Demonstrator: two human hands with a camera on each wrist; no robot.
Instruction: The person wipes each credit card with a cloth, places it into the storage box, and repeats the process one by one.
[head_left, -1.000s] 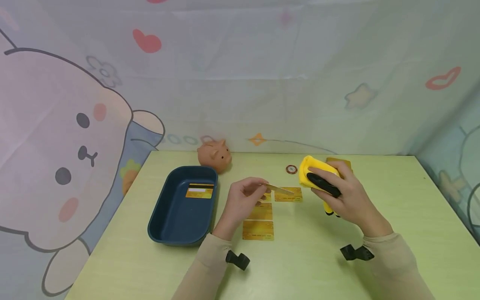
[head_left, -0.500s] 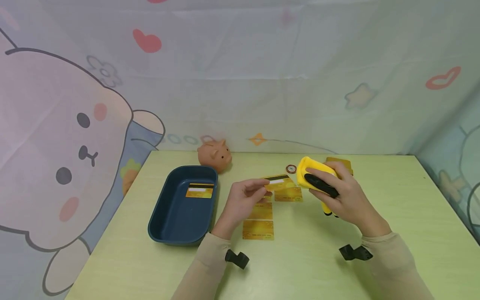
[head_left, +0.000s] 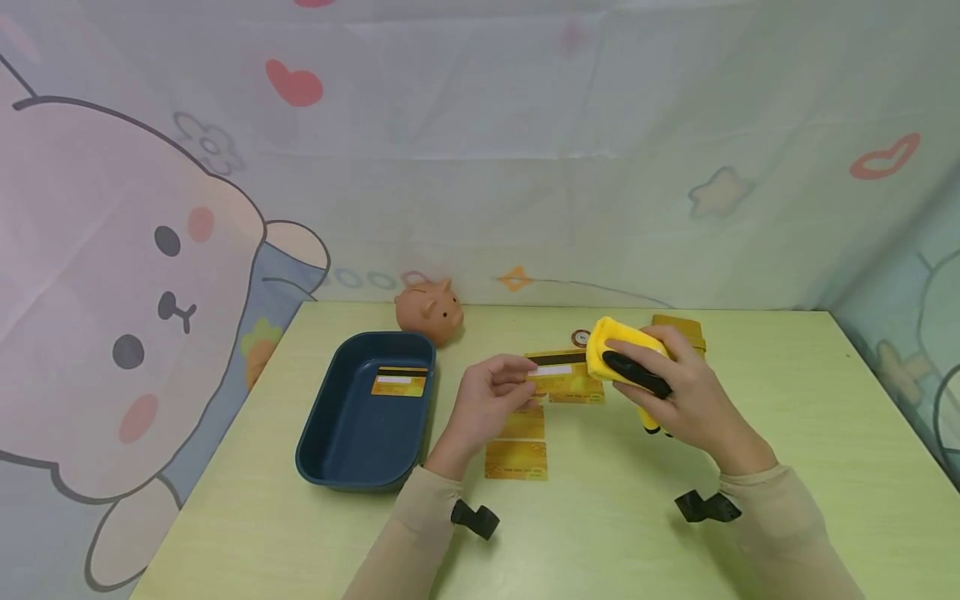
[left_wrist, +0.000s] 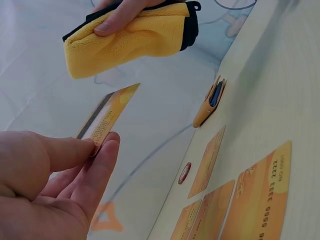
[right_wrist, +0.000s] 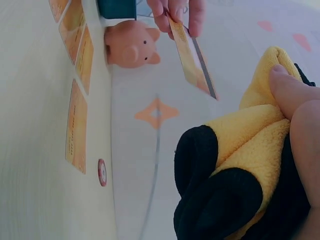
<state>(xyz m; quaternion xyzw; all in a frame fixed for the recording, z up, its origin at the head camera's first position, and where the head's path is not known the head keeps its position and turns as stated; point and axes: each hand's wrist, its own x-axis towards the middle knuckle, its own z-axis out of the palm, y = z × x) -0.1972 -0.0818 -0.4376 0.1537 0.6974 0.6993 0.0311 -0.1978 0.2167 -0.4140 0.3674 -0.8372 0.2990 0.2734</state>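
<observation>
My left hand (head_left: 487, 404) pinches a gold bank card (head_left: 555, 375) by its left end, thumb against fingers. The card's face with the black stripe and white strip shows in the head view. A folded yellow cloth (head_left: 611, 337) with black edging is gripped in my right hand (head_left: 693, 404). In the head view the cloth overlaps the card's right end, but the left wrist view shows a gap between card (left_wrist: 117, 107) and cloth (left_wrist: 130, 45). Under and near my left hand, several more gold cards (head_left: 516, 460) lie on the table, partly hidden by the hand and held card.
Left of my left hand stands a dark blue bin (head_left: 306, 425) with one striped card (head_left: 400, 383) in it. A piggy bank (head_left: 426, 314) sits behind the bin. A poker chip (head_left: 580, 337) and a mustard wallet (head_left: 681, 327) lie at the table's back.
The held card has turned from nearly edge-on to showing its striped face. My right hand has moved slightly left, bringing the cloth closer to the card.
</observation>
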